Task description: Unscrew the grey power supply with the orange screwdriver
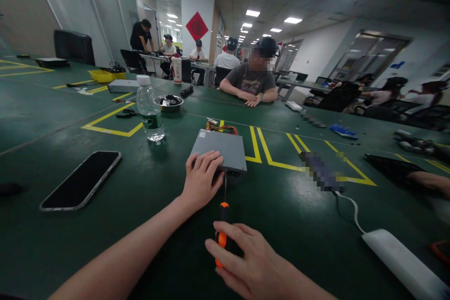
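A grey computer power supply [225, 146] lies on the green table, with a bundle of coloured cables [225, 127] coming out of its far side. My left hand [202, 178] grips its near left part, fingers on the top face and thumb by the front side. In my right hand [246, 253] is a screwdriver [222, 239] with an orange and black handle, held between fingers and thumb. Its thin shaft points away from me and meets the near side of the power supply. The tip itself is hard to make out.
To the left are a phone [82, 180] and a water bottle [150, 112], with a metal bowl [170, 103] of small parts behind. At right are a pixelated phone-like object [321, 171], its white cable and a white power bank [401, 258]. A person [251, 79] sits opposite.
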Demonstrator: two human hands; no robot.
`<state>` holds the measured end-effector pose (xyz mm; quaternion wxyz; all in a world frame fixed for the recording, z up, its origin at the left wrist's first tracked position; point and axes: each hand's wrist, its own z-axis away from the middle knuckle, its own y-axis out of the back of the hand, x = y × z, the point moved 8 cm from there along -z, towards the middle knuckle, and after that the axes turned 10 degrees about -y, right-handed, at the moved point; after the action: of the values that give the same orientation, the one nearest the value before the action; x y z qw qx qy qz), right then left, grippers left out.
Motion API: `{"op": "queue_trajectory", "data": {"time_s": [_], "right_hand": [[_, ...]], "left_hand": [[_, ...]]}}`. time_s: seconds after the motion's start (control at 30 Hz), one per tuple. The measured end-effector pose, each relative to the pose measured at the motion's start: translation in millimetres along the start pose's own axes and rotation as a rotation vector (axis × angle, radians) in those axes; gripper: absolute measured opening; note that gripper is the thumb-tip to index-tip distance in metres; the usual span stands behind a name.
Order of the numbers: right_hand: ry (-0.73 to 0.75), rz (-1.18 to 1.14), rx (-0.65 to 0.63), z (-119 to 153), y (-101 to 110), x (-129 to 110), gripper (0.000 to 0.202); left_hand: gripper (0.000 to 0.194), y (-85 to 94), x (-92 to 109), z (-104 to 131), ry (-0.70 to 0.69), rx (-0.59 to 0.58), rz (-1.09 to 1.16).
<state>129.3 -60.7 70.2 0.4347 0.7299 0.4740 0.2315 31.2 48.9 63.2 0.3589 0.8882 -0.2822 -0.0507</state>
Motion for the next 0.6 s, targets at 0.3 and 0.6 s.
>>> {"op": "queue_trajectory", "data": {"time_s": [0.3,0.6], "right_hand": [[-0.017,-0.021,0.088,4.4,1.2,2.7,0.024],[-0.004,0.021,0.065,5.6,-3.4,2.8,0.020]], "left_hand": [[0.026,-0.8,-1.1,0.1,0.015,-0.009,-0.019],[0.027,-0.5,-1.0,0.3,0.013,-0.007,-0.001]]}}
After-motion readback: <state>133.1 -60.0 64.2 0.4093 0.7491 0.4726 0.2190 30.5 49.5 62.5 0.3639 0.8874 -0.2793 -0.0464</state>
